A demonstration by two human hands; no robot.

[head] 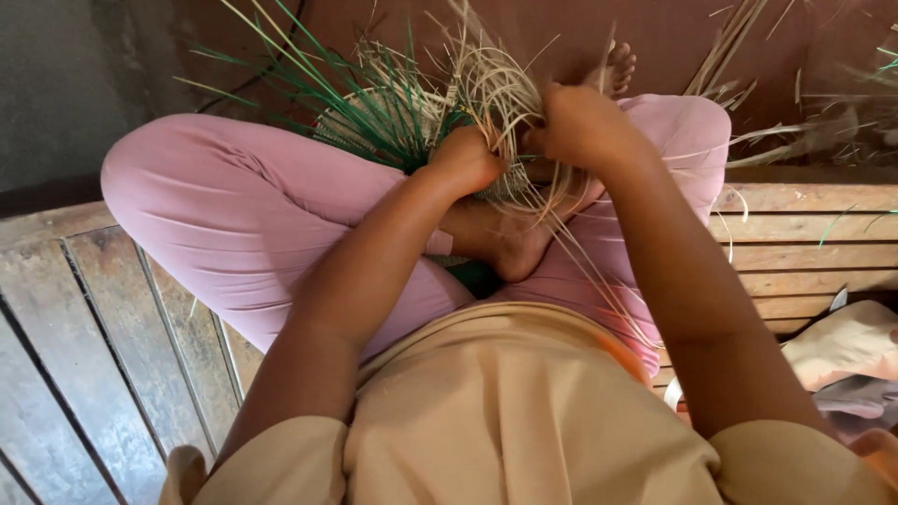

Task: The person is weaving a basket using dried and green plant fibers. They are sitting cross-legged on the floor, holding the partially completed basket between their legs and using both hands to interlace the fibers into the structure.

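The person sits cross-legged on a slatted wooden platform point(112, 346), and both hands are up over the lap, close together but not touching. The left hand point(465, 161) is a tight fist clamped on a bunch of pale straw strands point(496, 93), right at the edge of the half-woven piece point(360, 117). The right hand point(578, 123), just beside it, grips more of the same pale strands, which trail down past the wrist and across the pink trousers point(243, 215). The woven piece sits just beyond the left hand, resting on the knees, its round rim showing between the stalks. Green strands point(374, 103) fan out from it, up and away from the left knuckles. A bare foot point(510, 248) lies right under both hands. Off past the right elbow, a heap of pale and pink cloth point(847, 360) sits on the boards. Loose straw point(804, 131) is scattered well out beyond the right hand.
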